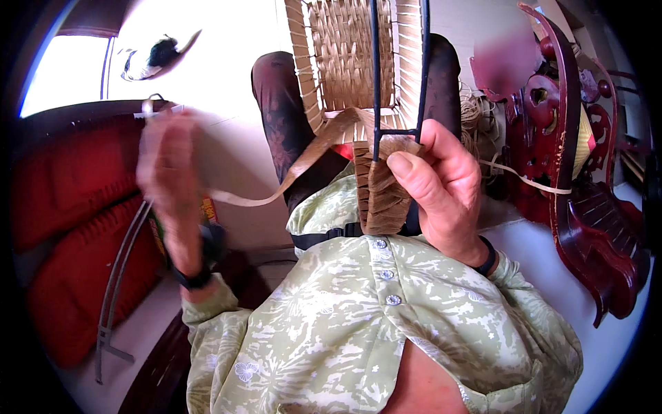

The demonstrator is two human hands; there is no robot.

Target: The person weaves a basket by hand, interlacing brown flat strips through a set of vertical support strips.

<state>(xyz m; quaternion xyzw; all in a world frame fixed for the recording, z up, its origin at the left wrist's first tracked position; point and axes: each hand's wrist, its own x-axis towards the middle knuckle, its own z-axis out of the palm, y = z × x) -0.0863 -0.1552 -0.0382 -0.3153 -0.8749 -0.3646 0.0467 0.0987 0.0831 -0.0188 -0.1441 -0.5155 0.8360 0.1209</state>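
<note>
A tan woven basket (353, 55) with black metal rods (376, 83) lies between my knees. At the near end of the rods, a brown band of folded, woven strip (385, 196) hangs down. My right hand (445, 179) pinches the top of this band against the frame's crossbar, thumb on the near side. A flat tan strip (303, 162) leaves the work there and sags across to my left hand (169, 159). That hand is raised far to the left and blurred by motion, closed around the strip's other end; its fingers are not sharp.
Red cushions (76, 186) are on the left, with a bent grey metal piece (114, 297) beside them. A carved dark red wooden chair (572, 159) stands at right, a pale strip (531, 181) reaching across to it. Coiled cord (472, 114) lies beyond my right knee. A small dark-and-white object (160, 55) is on the floor.
</note>
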